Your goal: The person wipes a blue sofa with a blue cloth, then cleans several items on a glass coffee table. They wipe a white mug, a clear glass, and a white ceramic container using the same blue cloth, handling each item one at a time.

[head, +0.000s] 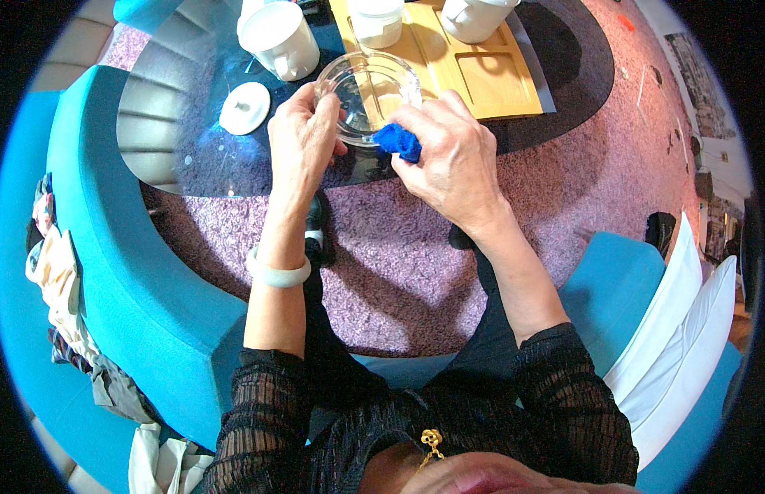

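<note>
A round clear glass dish (370,92), possibly an ashtray, is held up over the front of the dark glass table (234,167). My left hand (305,126) grips its left rim, thumb on top. Bunched in my right hand (447,148) is a blue cloth (398,142), pressed against the dish's right front rim. The fingertips of my right hand are partly hidden behind the knuckles. Left of my left hand lies a white ceramic lid (245,108) with a small knob. Behind it stands a white mug (280,40).
A wooden compartment tray (499,80) lies at the back right, bearing a white cup (376,21) and another white mug (475,18). Curved blue sofa seating (129,247) flanks me, with clothes (61,278) on the left and white cushions (672,352) on the right. Purple carpet (401,265) covers the floor.
</note>
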### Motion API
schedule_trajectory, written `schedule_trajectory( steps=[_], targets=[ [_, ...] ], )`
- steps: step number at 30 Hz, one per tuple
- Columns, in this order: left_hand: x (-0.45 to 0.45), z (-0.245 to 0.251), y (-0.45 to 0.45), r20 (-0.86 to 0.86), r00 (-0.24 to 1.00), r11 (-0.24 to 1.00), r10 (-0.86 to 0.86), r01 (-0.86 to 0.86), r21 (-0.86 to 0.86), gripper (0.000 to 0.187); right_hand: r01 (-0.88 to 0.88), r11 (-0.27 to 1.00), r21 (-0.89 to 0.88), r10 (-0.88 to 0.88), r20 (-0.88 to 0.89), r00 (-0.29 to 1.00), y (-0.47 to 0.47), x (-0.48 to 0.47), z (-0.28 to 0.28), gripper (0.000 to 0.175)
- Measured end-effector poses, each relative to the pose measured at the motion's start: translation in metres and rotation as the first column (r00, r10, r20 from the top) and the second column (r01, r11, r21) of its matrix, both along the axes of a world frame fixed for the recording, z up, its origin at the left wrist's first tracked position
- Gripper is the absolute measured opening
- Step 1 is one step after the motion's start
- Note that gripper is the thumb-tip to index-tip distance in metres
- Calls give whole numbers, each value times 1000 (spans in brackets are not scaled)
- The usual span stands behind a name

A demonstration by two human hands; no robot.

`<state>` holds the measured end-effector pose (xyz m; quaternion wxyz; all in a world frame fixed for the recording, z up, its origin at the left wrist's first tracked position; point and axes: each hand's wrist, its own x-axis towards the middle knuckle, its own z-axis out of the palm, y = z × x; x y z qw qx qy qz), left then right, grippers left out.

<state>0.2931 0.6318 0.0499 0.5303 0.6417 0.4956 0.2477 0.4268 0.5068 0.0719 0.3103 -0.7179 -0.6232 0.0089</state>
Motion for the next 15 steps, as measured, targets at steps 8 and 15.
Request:
schedule_trajectory(
  steps=[8,15],
  targets=[
    [-25,-8,14,-129,991,999,45,-46,-2,32,-88,996,22,88,-7,996,11,-21,-8,43],
    [-43,-17,26,-206,975,997,83,-80,25,30,-103,994,27,105,-62,993,18,-29,-8,57]
  ],
)
